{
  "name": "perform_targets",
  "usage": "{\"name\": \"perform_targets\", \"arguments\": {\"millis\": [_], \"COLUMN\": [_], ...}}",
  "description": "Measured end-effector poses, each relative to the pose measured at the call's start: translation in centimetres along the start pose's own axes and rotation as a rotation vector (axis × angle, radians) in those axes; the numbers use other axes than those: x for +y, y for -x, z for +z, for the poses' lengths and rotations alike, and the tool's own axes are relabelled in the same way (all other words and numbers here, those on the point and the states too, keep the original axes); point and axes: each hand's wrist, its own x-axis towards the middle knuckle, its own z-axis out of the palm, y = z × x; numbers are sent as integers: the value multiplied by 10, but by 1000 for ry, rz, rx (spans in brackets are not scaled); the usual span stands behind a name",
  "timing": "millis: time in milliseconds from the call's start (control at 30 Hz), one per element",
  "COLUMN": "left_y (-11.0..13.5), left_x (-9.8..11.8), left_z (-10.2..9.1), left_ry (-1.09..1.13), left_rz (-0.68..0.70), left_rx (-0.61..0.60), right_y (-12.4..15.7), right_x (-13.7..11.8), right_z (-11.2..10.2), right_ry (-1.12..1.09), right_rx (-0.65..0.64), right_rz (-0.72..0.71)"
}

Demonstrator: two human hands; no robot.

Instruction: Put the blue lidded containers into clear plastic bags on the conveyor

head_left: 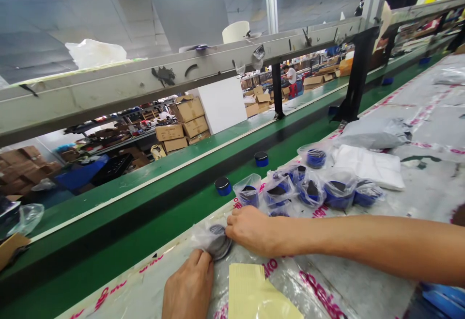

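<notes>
Bagged jar (214, 242), round, dark-lidded, in clear film: one, at the near left of the bench, between both hands. Left hand (189, 285) closes narrowly on its near side; right hand (250, 231) pinches the film from the right. Bagged blue jars (310, 190): at least six, overlapping, exact count hidden. Loose blue jars (223, 185): two, on the green conveyor belt (181, 212). Cream paper sheet (257, 297): one. White folded packet (366, 166): one. Grey plastic mailer (374, 135): one. Risks: a slackened grip could let the jar roll towards the belt; hard pulling could tear the thin film.
</notes>
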Motion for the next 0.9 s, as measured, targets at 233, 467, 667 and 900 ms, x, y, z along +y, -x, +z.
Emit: {"name": "perform_targets", "arguments": {"millis": [233, 467, 667, 900], "left_y": [-6, -5, -10, -15], "left_x": [1, -8, -8, -9], "left_z": [1, 8, -8, -5], "left_ry": [-46, -34, 306, 331], "left_rz": [-56, 22, -212, -199], "left_rx": [-28, -15, 20, 27], "right_y": [-3, -4, -3, -7], "right_x": [2, -4, 1, -6], "right_z": [0, -1, -21, -33], "right_ry": [23, 96, -46, -53], "right_rx": [27, 49, -32, -82], "right_rz": [-6, -130, 66, 138]}}
